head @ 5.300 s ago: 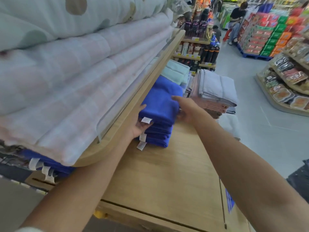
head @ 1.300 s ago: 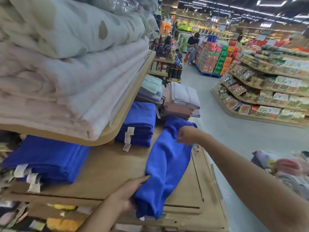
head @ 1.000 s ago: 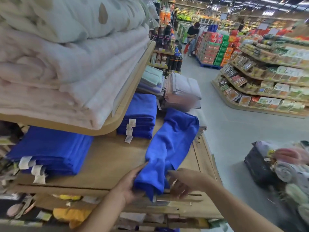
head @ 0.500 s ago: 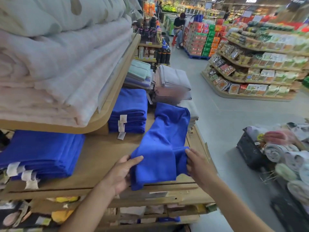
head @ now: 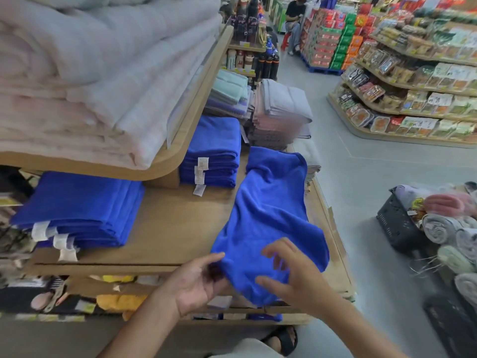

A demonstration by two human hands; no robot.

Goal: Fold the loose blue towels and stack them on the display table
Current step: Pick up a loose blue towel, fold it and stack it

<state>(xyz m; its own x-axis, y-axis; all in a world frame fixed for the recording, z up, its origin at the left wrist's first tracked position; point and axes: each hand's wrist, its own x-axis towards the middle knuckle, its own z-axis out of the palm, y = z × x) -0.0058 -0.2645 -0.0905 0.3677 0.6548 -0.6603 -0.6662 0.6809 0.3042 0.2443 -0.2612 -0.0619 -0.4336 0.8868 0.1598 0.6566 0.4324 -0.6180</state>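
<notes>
A loose blue towel (head: 268, 215) lies lengthwise and rumpled on the wooden display table (head: 167, 228), its near end hanging over the front edge. My left hand (head: 196, 280) grips that near left edge, thumb on top and fingers beneath the cloth. Just above the towel's near end hovers my right hand (head: 291, 270), fingers spread and loosely curled, holding nothing. A folded blue stack (head: 211, 153) with white labels stands behind the towel, to its left. Another folded blue stack (head: 77, 210) sits at the table's left, under the upper shelf.
The upper shelf (head: 185, 140) piled with pale bedding overhangs the table's left half. Grey and pink folded towels (head: 281, 112) stand at the back. A black basket (head: 397, 228) with rolled towels sits on the floor at right. Snack shelves (head: 413, 86) line the aisle.
My right hand has let go of the towel's right edge and moved in over its near end. The towel's near part now lies wider and more rumpled. My left hand stays at the left edge.
</notes>
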